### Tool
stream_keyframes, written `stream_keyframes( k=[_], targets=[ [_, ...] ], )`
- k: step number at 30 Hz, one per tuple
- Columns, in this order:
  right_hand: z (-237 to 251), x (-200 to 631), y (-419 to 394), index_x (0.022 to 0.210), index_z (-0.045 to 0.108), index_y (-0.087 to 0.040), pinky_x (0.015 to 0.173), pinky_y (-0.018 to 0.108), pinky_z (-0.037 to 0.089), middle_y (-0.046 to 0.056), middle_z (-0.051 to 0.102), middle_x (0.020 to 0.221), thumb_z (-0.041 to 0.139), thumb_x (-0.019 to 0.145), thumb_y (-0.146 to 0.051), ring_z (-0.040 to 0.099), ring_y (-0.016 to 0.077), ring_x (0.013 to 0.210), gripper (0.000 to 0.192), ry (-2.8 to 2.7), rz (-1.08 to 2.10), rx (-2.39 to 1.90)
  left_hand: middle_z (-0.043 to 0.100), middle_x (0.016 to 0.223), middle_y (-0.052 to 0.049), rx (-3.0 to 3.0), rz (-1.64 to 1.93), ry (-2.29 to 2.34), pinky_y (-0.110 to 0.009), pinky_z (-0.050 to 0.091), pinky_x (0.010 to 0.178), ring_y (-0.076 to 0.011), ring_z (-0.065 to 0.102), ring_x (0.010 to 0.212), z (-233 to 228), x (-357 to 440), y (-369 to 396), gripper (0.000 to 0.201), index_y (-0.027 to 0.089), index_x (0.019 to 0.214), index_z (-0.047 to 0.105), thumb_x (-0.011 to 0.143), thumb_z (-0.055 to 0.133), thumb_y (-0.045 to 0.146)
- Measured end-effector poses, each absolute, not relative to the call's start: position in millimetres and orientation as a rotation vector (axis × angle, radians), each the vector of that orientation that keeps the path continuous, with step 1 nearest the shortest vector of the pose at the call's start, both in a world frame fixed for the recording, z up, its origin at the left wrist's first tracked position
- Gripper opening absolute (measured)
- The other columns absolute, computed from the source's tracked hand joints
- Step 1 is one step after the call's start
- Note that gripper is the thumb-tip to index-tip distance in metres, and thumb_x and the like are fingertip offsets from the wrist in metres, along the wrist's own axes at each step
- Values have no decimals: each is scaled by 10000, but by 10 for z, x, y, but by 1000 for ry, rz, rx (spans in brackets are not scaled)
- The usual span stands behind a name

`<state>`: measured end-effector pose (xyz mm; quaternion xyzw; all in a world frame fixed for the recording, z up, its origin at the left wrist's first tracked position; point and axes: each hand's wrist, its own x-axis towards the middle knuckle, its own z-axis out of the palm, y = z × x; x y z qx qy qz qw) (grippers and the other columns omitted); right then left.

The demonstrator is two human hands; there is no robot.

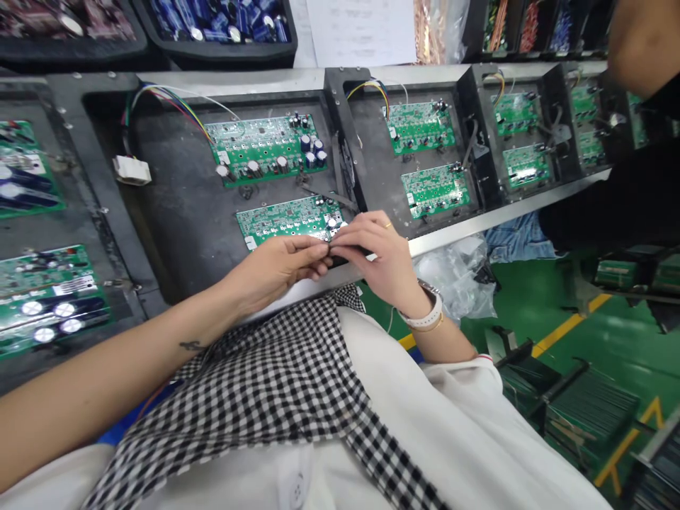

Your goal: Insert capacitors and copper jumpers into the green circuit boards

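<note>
My left hand (281,265) and my right hand (377,258) meet at the front edge of the conveyor, fingertips pinching a small dark part (340,253) between them. They sit just in front of a green circuit board (287,218) lying in a dark metal pallet (185,205). A second green board (265,147) with blue and silver capacitors lies behind it, with coloured wires (175,106) running to a white connector (131,171). My right wrist wears a white watch band.
More pallets with green boards run along the line, left (47,290) and right (428,159). Black bins of capacitors (217,21) stand behind. A clear plastic bag (457,273) hangs below the rail. Another person's arm (642,39) is at the top right. Racks stand on the green floor (584,418).
</note>
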<state>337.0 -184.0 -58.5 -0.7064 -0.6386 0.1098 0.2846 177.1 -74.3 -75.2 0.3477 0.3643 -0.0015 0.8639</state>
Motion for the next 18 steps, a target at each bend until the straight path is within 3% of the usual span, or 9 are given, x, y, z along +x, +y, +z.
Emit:
stream_keyframes(
  k=[5,8,18],
  targets=[
    [-645,3901,-1274,953,680,-259,1129,528,361,-2,707,1097,499,979,-227,528,232,1238,186,-2014,166,-1896,745,899,-119,740,60,839,-269,562,813,-162,706,827,-722,1750,-696,181,71,1005,721,890,587,109],
    [-787,4115,-988,873,678,-280,1208,562,242,-15,711,977,541,936,-193,512,227,1272,174,-2281,244,-1797,754,959,-139,747,80,833,-294,577,841,-192,726,878,-703,1693,-674,187,82,1052,685,889,614,140],
    [-985,4108,-978,830,689,-283,1241,536,223,-2,704,886,592,905,-191,551,224,1209,153,-2252,307,-1828,762,895,-115,749,150,948,-268,607,742,-196,746,809,-677,1599,-626,194,126,884,581,821,747,205]
  ],
)
